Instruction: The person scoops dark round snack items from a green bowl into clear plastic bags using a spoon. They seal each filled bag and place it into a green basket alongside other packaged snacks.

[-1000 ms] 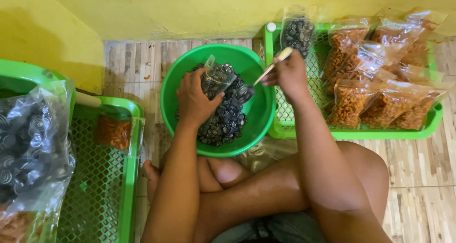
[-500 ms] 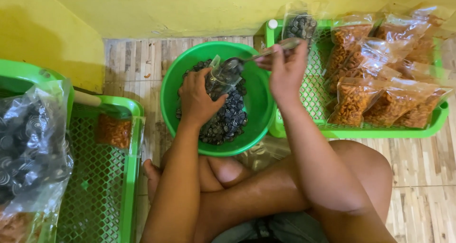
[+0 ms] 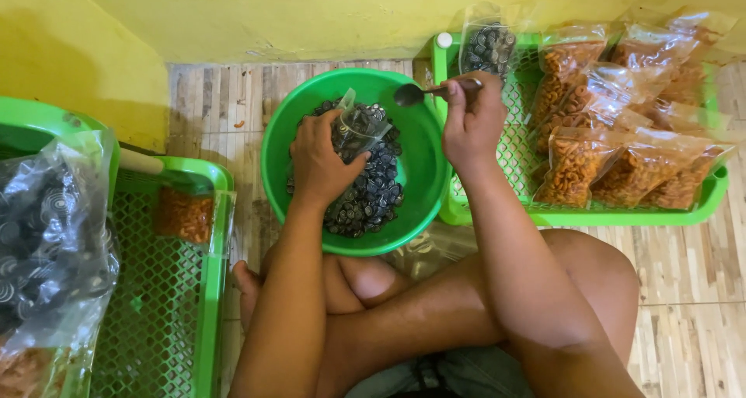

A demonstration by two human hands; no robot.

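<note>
A round green bowl (image 3: 423, 145) on the floor holds a heap of small dark round snacks (image 3: 371, 196). My left hand (image 3: 320, 158) rests over the heap and grips a small clear plastic bag (image 3: 359, 126), partly filled with the dark pieces, its mouth pointing up. My right hand (image 3: 470, 118) holds a metal spoon (image 3: 410, 93) by its handle above the bowl's right rim, the spoon's bowl pointing left, just right of the bag's mouth. The spoon looks empty.
A green mesh tray (image 3: 583, 215) at right carries several bags of orange snacks (image 3: 579, 161) and one bag of dark ones (image 3: 488, 47). Another green tray (image 3: 167, 305) lies at left with an orange packet (image 3: 184, 215) and a large bag of dark snacks (image 3: 47, 235). My crossed legs lie below.
My right hand lifted the spoon from the heap up and to the right of the bag. The left hand kept its grip on the bag and barely shifted.
</note>
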